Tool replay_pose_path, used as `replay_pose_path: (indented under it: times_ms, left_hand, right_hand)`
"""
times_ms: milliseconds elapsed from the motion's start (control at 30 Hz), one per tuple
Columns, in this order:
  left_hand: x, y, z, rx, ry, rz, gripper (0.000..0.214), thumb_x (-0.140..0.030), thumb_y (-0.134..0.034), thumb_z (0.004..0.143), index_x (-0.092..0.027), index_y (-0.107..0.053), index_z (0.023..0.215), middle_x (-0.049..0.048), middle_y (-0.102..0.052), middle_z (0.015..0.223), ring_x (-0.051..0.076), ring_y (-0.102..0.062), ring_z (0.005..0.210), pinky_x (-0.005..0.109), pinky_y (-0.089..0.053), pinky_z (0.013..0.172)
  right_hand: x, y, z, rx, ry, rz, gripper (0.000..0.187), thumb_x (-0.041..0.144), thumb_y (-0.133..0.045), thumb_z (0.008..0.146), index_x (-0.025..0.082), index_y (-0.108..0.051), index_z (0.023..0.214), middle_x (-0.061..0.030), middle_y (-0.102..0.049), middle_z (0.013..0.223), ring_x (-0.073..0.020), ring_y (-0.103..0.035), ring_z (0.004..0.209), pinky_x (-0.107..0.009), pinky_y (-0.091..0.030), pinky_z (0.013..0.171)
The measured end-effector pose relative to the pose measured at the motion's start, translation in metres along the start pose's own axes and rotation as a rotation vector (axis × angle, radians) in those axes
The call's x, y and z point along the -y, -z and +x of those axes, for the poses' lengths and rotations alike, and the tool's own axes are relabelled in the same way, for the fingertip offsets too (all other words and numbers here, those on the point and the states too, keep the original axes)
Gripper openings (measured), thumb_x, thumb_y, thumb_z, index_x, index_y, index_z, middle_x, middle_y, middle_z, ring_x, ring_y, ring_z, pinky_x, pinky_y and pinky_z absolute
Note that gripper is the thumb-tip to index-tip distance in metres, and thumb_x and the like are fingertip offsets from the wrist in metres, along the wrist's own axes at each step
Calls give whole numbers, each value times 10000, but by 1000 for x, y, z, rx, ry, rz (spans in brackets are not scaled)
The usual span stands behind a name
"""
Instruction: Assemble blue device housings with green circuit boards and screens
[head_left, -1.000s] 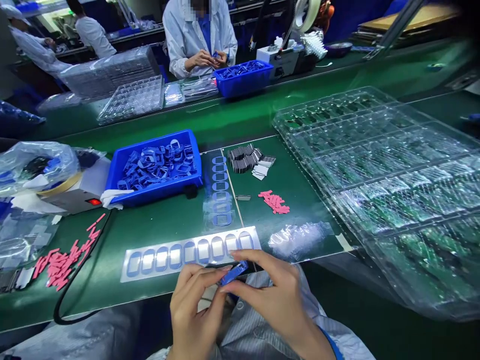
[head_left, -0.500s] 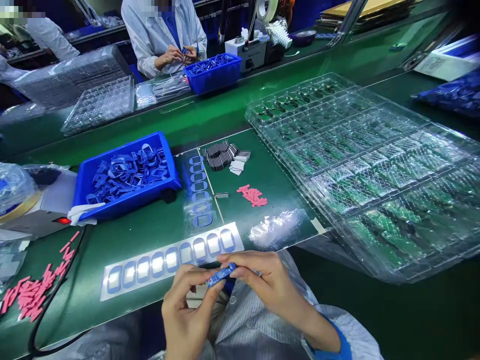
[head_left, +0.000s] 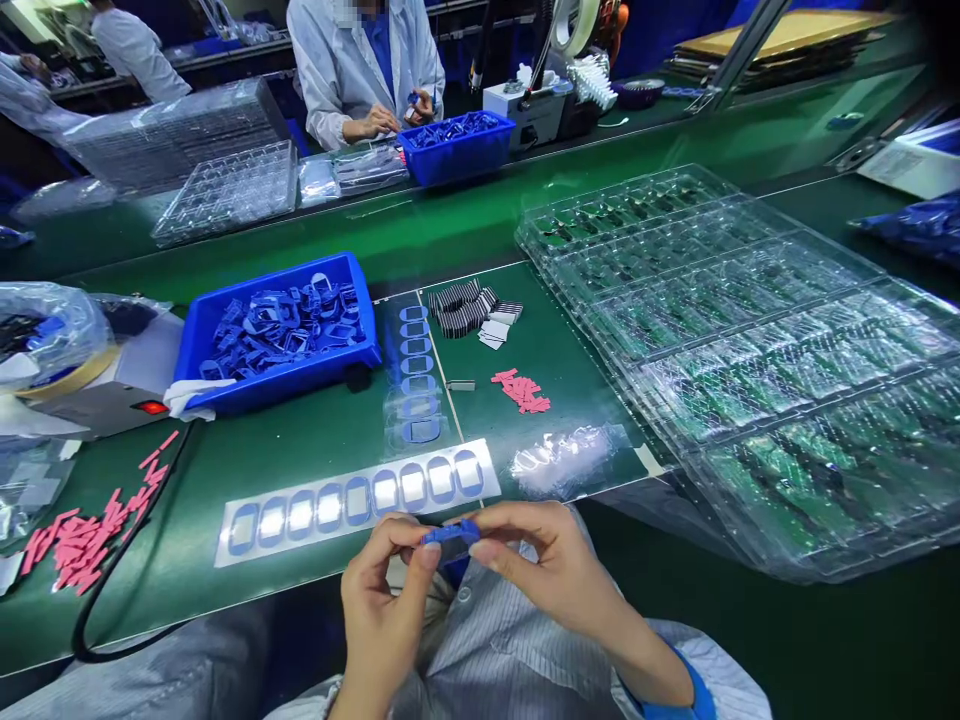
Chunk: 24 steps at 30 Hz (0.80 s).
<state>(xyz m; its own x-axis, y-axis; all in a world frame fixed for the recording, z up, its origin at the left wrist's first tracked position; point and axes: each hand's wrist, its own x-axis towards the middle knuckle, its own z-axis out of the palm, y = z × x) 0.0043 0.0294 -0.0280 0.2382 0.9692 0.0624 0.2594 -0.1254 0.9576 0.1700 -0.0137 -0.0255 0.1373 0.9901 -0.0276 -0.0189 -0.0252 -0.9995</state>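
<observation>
Pinching grip from both sides: the left hand [head_left: 381,590] and right hand [head_left: 541,570] are pressed in toward each other, thumbs and fingertips closed on a small blue frame [head_left: 450,536]. Item is held over the person's lap, just short of the bench edge. Fingers hide much of it, so its full shape and condition cannot be confirmed.

Assessment: fingertip contact at the rim is the sound hold for a part this thin, keeping the faces largely untouched. Even, light pressure from both sides should guard against bending.

Immediately beyond the hands, a white backing strip [head_left: 352,497] carries a row of blue oval frames. Further on are a column of blue ovals on clear film [head_left: 416,380] and a blue plastic crate [head_left: 277,392] heaped with loose blue frames [head_left: 285,330]. Right of the column lie black-and-white striped pieces [head_left: 457,308], white slips [head_left: 493,338], a small metal piece [head_left: 460,385] and a cluster of pink strips [head_left: 521,391]. Crumpled clear film [head_left: 562,460] sits near the right hand, beside stacked clear plastic trays [head_left: 735,350]. More pink strips [head_left: 90,545] lie at far left. Across the belt, a co-worker [head_left: 367,70] handles a small blue item behind a second blue crate [head_left: 457,165]
</observation>
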Motion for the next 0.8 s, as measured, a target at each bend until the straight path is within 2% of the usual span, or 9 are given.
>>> replay_pose_path:
  times_ms: [167,267,367,433,500,600,667,733,800]
  left_hand:
    - [2,-1,2,-23,-32,-18,99,-272,-669,780,-196,-666,717,2,-649,653,135,-601,613,200,-498,565]
    - [3,-6,1,-83,5,-74,89,-271,-683,772,-195,-676,726,1,-671,652,137,-629,625,205,-518,583]
    - [1,-13,-1,-134,-38,-137,69,-254,-703,756,-197,-680,725,8,-697,672,152,-653,658,234,-543,617]
    - [-2,-15,-2,-134,-100,-151,46,-236,-700,761,-203,-684,733,20,-719,694,166,-666,686,266,-558,645]
    - [-5,-13,-3,-120,-176,-121,42,-247,-708,758,-210,-697,740,34,-734,697,185,-670,696,305,-567,653]
    - [-9,-5,-1,-84,-285,-36,66,-288,-721,750,-223,-722,757,44,-744,669,203,-663,683,336,-566,632]
    - [-10,2,2,-42,-329,-18,71,-301,-725,748,-230,-728,759,41,-754,663,201,-667,664,334,-567,617]
    - [-11,9,5,17,-325,-30,84,-318,-741,729,-236,-739,743,46,-768,685,211,-692,678,343,-584,629]
    - [-11,15,7,111,-256,-55,108,-334,-758,704,-241,-761,759,74,-787,781,245,-727,748,372,-608,675]
  right_hand:
    - [3,-5,-2,-118,138,-215,131,218,-606,829,210,-732,864,-40,-759,799,-185,-723,723,-271,-593,685]
    - [2,-10,-2,-163,252,-350,208,178,-596,828,200,-692,1010,-64,-743,977,-196,-719,856,-276,-600,748]
    - [1,-17,-1,-227,445,-467,354,163,-654,786,170,-617,1138,-115,-691,1119,-226,-678,1000,-316,-579,849]
    - [1,-20,0,-296,533,-483,323,154,-669,781,180,-623,1100,-112,-717,1050,-228,-688,972,-325,-581,846]
    - [4,-20,1,-310,534,-435,229,146,-657,798,208,-650,1019,-81,-742,961,-213,-712,889,-309,-597,796]
    - [8,-13,2,-182,461,-327,151,161,-668,801,235,-687,932,-41,-752,912,-193,-723,826,-288,-605,756]
    - [9,-4,2,-51,454,-300,192,135,-641,819,245,-694,966,-28,-748,950,-181,-717,863,-285,-599,787]
    - [8,5,2,50,488,-318,285,87,-583,845,249,-674,1061,-29,-735,1017,-173,-700,933,-290,-586,835]
    - [6,10,1,90,542,-348,365,48,-545,854,247,-638,1145,-39,-719,1067,-175,-681,989,-305,-577,861]
